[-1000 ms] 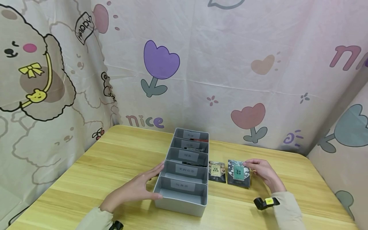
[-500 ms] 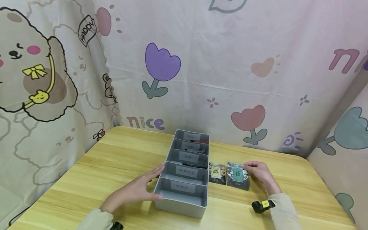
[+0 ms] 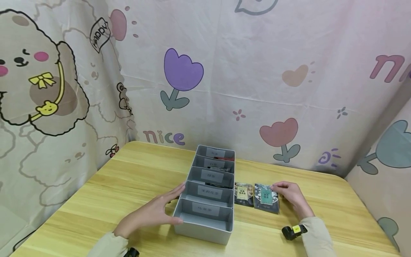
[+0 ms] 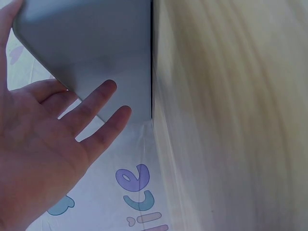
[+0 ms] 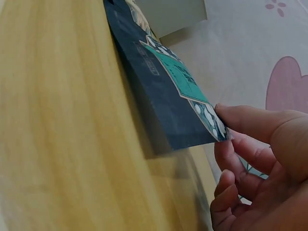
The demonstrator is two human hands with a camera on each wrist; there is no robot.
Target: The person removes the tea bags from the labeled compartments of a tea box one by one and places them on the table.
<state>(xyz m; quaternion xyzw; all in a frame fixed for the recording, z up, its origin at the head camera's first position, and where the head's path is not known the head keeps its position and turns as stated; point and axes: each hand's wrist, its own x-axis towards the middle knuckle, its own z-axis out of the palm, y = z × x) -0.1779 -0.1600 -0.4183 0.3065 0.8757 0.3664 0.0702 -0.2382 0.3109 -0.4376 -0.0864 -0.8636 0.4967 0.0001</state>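
Observation:
A grey divided organiser box [image 3: 205, 225] stands on the wooden table, its labelled compartments running away from me. My left hand [image 3: 154, 212] rests flat against its left wall [image 4: 96, 53], fingers straight. To the right of the box lie two dark packets: one with a yellow label [image 3: 243, 193] and one with a teal label [image 3: 266, 197]. My right hand [image 3: 289, 194] pinches the far right corner of the teal-label packet [image 5: 163, 91], lifting that edge slightly off the table.
The far compartments of the box hold dark packets [image 3: 221, 159]; the nearest two look bare. A cartoon-print cloth [image 3: 257, 78] hangs behind and beside the table. The table's edges [image 3: 369, 214] lie near on the right and front.
The teal-label packet has been lowered closer to the table while my right hand keeps its pinch. My left hand has stayed on the box.

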